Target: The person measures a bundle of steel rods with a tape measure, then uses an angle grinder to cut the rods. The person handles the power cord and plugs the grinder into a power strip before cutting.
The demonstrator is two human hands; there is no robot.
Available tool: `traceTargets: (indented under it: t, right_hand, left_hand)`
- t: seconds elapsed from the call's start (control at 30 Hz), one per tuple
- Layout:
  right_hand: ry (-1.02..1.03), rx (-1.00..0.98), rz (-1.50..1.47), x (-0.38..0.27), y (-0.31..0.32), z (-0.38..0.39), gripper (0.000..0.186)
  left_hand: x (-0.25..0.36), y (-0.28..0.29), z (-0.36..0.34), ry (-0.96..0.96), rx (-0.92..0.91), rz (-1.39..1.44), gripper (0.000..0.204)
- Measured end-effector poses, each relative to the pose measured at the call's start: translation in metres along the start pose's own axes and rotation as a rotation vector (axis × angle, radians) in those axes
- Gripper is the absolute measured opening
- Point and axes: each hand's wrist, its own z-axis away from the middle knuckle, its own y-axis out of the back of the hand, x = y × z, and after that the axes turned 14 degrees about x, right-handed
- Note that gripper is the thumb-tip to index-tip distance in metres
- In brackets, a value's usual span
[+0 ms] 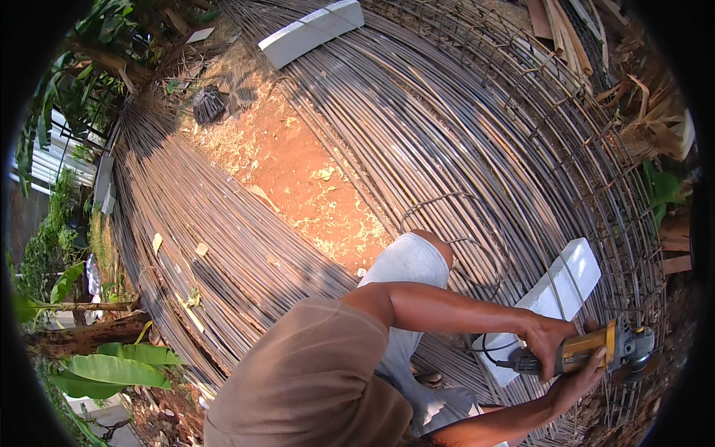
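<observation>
My left hand and my right hand are both closed on a yellow, black and grey angle grinder, at the lower right. The left hand is on the upper side of its body, the right hand below it. The grinder's head and disc point right, over thin steel rods; whether the disc touches one cannot be told. A black cord runs from the grinder's rear over a white block that lies across the rods beside my hands.
Long bundles of steel rods flank red soil. A bent wire loop lies on them. A second white block is at the top. Tied rebar cages and dry wood line the right; banana plants stand left.
</observation>
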Motion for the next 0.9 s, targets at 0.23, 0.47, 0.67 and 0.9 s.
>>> traceTargets:
  t: [0.23, 0.47, 0.67, 0.9]
  right_hand:
    - [-0.479, 0.173, -0.594, 0.045, -0.045, 0.004, 0.108]
    - [-0.355, -0.945, -0.304, 0.116, -0.072, 0.073, 0.072]
    - [-0.419, -0.503, 0.116, 0.208, 0.004, 0.059, 0.029]
    - [-0.466, -0.295, -0.744, 0.147, 0.021, 0.019, 0.033]
  left_hand:
    - [0.059, 0.039, -0.001, -0.065, 0.239, 0.397, 0.054]
    - [0.117, 0.133, 0.016, -0.318, 0.538, 0.463, 0.058]
    - [0.157, 0.189, 0.055, -0.455, 0.698, 0.387, 0.059]
    - [0.166, 0.217, 0.083, -0.438, 0.665, 0.237, 0.057]
